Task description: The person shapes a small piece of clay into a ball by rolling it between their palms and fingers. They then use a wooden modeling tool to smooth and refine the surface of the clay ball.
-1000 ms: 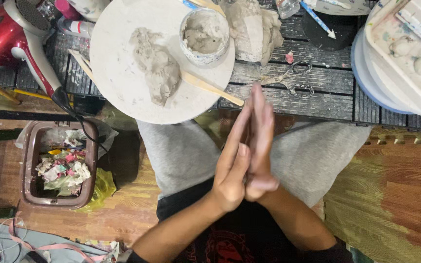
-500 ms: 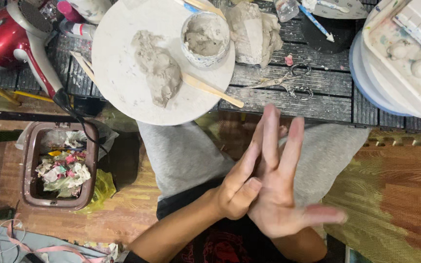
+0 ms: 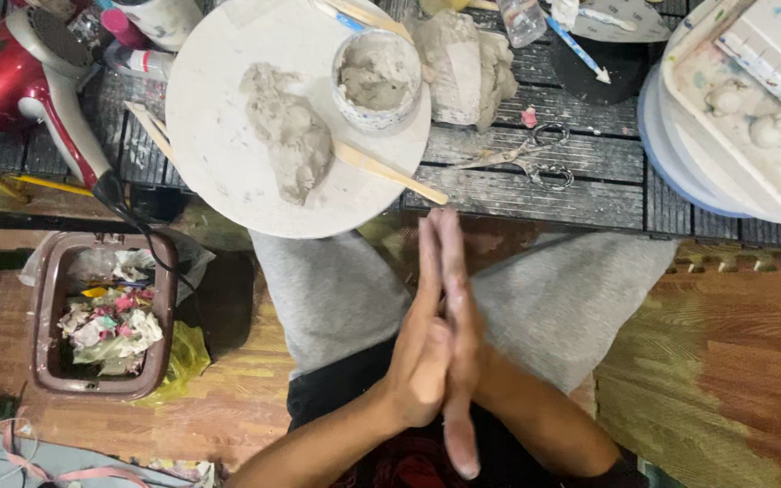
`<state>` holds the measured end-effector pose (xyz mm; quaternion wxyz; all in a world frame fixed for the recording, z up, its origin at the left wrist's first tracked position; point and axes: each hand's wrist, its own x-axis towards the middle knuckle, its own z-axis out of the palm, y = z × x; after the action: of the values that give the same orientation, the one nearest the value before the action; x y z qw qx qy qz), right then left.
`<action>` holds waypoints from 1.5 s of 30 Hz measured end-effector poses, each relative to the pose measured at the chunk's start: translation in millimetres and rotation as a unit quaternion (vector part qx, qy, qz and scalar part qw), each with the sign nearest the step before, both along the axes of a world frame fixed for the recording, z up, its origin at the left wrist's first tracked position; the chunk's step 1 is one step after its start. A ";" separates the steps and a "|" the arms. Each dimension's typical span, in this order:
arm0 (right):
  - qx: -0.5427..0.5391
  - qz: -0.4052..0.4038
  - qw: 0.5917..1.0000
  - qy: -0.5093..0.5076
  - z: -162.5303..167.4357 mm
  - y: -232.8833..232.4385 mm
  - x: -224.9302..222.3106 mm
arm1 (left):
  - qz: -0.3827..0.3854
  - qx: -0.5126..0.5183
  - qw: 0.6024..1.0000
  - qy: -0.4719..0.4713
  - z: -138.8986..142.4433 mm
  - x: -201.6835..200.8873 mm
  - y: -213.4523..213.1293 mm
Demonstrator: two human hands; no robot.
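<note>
— Fingers (image 3: 434, 262) straight and pressed flat together, palm against palm — my left hand (image 3: 422, 348) and right hand (image 3: 461, 334) meet over my lap, gripping nothing that I can see between them.

— And what lies nearest?

— Just ahead of my fingertips, the round white board (image 3: 219, 154) sits on the slatted desk (image 3: 535, 185). On it lies a lump of grey clay (image 3: 289, 131), and beside that a small tub (image 3: 377, 77) filled with more clay. A wooden stick (image 3: 390, 172) pokes out from under the tub toward me.

— Anything else close by?

— Scissors (image 3: 531, 154) rest on the desk to the right of the board — and down on the floor to my left stands a brown bin (image 3: 47, 298) full of scraps.
</note>
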<state>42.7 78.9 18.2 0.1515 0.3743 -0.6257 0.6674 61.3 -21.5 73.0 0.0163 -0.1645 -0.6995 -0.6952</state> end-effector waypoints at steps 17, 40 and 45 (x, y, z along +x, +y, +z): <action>-0.227 0.055 0.931 -0.280 -12.3 -4.0 30.5 | -0.193 0.263 0.945 -0.008 -56.4 -24.4 7.1; -0.102 -0.102 0.966 -0.214 23.2 -3.1 -26.6 | 0.041 0.151 0.984 -0.083 -40.6 10.3 20.6; -0.171 -0.047 0.956 -0.232 20.0 12.5 -26.6 | -0.035 0.504 0.831 -0.233 -32.4 -24.7 5.0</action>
<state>16.1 91.4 38.3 0.0953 0.1478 -0.5374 0.8248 36.5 -16.5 40.6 -0.0908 0.0096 -0.2287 -0.9692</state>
